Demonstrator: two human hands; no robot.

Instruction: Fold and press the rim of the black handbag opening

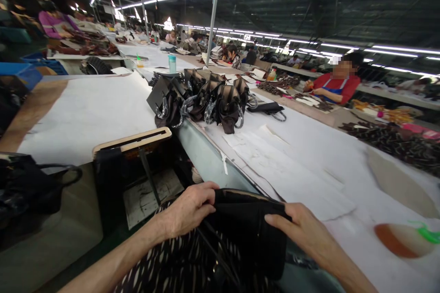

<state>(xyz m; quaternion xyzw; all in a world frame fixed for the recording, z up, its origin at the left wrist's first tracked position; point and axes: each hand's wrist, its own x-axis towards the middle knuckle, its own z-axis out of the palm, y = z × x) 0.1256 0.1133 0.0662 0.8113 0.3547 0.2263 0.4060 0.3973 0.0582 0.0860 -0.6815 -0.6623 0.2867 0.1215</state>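
Observation:
A black bag [250, 224] hangs between my two hands over my lap, its top edge facing up and slightly parted. My left hand [192, 206] pinches the left end of that edge, thumb and fingers closed on it. At the other end my right hand [295, 222] grips the rim, with the thumb flat on the near side and the fingers behind. A dark strap dangles below the bag's front. The lower part of the bag blends into the dark patterned clothing, so its bottom is hard to make out.
Several dark bags with wrapped handles [209, 100] stand on the white-covered table [285, 160]. A machine with a beige-rimmed top [132, 139] is at left, near more black bags [27, 187]. An orange-filled bottle [400, 240] lies at right. A person in red [349, 82] works across the table.

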